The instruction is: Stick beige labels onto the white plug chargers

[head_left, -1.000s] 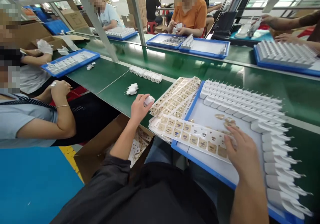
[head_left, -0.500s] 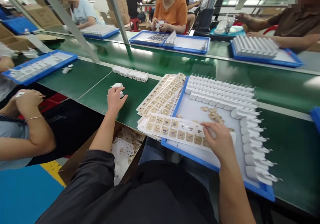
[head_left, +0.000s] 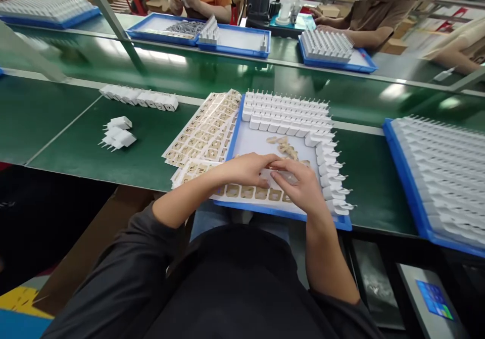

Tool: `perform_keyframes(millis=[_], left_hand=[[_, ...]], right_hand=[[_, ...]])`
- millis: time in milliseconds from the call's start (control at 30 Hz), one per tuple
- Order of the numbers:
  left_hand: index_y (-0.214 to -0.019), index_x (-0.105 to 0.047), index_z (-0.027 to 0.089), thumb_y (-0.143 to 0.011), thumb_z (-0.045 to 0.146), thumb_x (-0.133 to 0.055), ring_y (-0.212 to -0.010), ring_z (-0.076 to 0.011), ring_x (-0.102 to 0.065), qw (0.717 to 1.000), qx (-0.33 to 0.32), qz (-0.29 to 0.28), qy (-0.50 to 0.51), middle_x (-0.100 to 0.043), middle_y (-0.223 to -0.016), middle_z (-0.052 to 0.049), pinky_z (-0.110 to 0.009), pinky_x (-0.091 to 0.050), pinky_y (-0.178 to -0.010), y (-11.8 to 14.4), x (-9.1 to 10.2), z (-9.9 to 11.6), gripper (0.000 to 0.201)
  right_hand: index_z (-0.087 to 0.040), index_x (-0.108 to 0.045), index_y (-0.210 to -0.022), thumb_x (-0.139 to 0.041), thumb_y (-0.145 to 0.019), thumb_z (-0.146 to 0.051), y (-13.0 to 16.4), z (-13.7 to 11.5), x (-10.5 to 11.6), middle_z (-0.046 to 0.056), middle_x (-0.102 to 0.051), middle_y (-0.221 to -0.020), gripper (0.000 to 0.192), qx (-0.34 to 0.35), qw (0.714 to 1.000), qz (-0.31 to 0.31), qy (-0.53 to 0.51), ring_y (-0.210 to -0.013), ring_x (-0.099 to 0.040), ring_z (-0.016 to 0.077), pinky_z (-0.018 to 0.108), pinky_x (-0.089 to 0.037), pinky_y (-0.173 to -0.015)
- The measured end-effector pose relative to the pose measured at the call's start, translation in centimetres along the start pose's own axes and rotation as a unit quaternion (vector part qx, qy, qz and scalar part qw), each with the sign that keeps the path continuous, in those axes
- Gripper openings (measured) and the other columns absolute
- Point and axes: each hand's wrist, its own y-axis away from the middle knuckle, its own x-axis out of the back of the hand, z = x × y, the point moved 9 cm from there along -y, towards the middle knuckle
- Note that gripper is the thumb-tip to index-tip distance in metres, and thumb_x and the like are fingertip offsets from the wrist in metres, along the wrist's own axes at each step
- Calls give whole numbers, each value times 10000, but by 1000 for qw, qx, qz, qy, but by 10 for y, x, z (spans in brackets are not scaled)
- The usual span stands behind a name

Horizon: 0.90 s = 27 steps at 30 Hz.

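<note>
My left hand [head_left: 248, 170] and my right hand [head_left: 301, 182] meet at their fingertips above a sheet of tan labels [head_left: 246, 192]. The fingers of both are bent in a pinch. Something pale shows under my right fingers, too hidden to name. Between my left fingers the contents are out of sight. Beneath the sheet is a blue-rimmed tray [head_left: 233, 134]. Rows of white plug adapters [head_left: 280, 125], prongs pointing up or outward, line its far and right sides. A small pile of tan label pieces [head_left: 288, 149] lies inside it.
Stacked label sheets [head_left: 206, 124] overlap the tray's left side. Loose white adapters [head_left: 119, 133] and a row of adapters [head_left: 138, 98] lie farther left on the green table [head_left: 147, 142]. Another full tray [head_left: 443, 177] stands at right. Co-workers sit across the table.
My left hand has come from the loose adapters at left to meet my right hand over the label sheet. The view has swung right, bringing another tray into sight.
</note>
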Motion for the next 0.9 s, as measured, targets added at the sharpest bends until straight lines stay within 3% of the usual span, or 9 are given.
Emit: perform_keyframes(millis=[133, 233, 400, 500, 600, 767, 900], left_hand=[[-1316, -636, 262, -709, 266, -790, -964, -259, -736, 996, 1, -54, 71, -762, -1143, -29, -276, -529, -764, -19, -5, -10, 627], [-1224, -693, 276, -707, 303, -772, -913, -228, -734, 990, -17, -106, 94, -774, -1089, -6, -254, -524, -751, -23, -10, -6, 524], [-1136, -738, 282, -663, 409, -809, -850, -230, -718, 988, -8, -155, -4, -783, -1048, -24, -229, -473, -637, -20, -11, 5, 496], [-1096, -754, 275, -641, 457, -816, -705, -219, -693, 985, 4, -164, -58, -774, -866, -27, -232, -438, -572, -14, -2, 3, 494], [-1037, -766, 264, -700, 415, -761, -569, -191, -631, 980, 24, -178, -85, -709, -682, -4, -239, -414, -538, -9, 11, -4, 369], [-1001, -786, 230, -706, 363, -770, -640, -201, -637, 982, 23, -136, -129, -703, -728, -17, -304, -503, -720, -14, 46, 13, 324], [-980, -782, 165, -642, 261, -823, -723, -212, -640, 977, 17, -91, -194, -636, -686, 13, -513, -484, -965, -30, 69, 39, 353]], right_hand=[[-253, -695, -1186, -644, -939, -347, 27, 21, 31, 65, -756, -1137, 269, -54, 998, 12, 25, -1071, -702, 253, 384, -556, -919], [-252, -711, -1167, -670, -918, -366, 58, 45, 49, 68, -749, -1143, 277, -116, 993, 33, -12, -1052, -694, 257, 389, -553, -897], [-268, -730, -1157, -710, -888, -372, 99, 69, 53, 27, -729, -945, 289, -175, 972, 90, -127, -714, -626, 172, 315, -516, -628], [-249, -751, -1078, -743, -855, -388, 110, 76, 58, 18, -698, -850, 264, -196, 956, 155, -154, -716, -627, 177, 308, -522, -613], [-238, -744, -1085, -728, -867, -391, 108, 76, 57, 23, -704, -862, 267, -201, 953, 178, -138, -776, -660, 187, 315, -555, -680], [-251, -707, -1181, -690, -901, -390, 96, 75, 41, 66, -723, -1137, 313, -191, 958, 168, -134, -976, -694, 210, 351, -587, -826], [-248, -698, -1171, -707, -888, -417, 94, 80, 31, 75, -729, -1158, 330, -188, 952, 169, -175, -1019, -707, 225, 360, -606, -832]])
